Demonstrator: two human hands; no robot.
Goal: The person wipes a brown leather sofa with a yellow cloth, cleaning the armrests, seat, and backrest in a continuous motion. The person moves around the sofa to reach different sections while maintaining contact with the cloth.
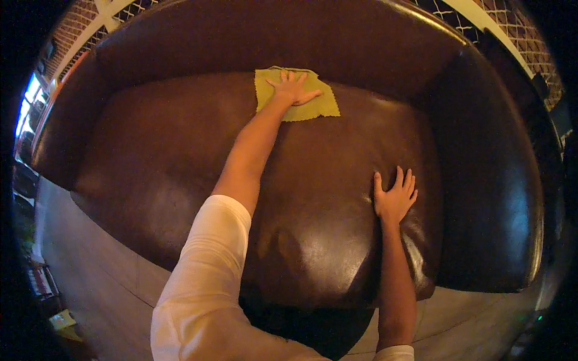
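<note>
A yellow cloth (266, 106) with zigzag-cut edges lies at the back of a dark brown leather sofa seat (180, 135), against the foot of the backrest. My left hand (292, 88) rests flat on it, palm down, fingers spread. Its top edge is folded or rumpled where it meets the backrest. My right hand (395, 198) leans on the seat's right side with fingers apart and holds nothing. The leather dips and creases beside it.
The sofa's backrest (253, 36) curves around into a left armrest (65, 122) and a right armrest (487, 203). Behind it runs wire mesh in a pale frame (492, 27). Grey floor (104, 257) shows in front, with a small pale object (62, 319) at lower left.
</note>
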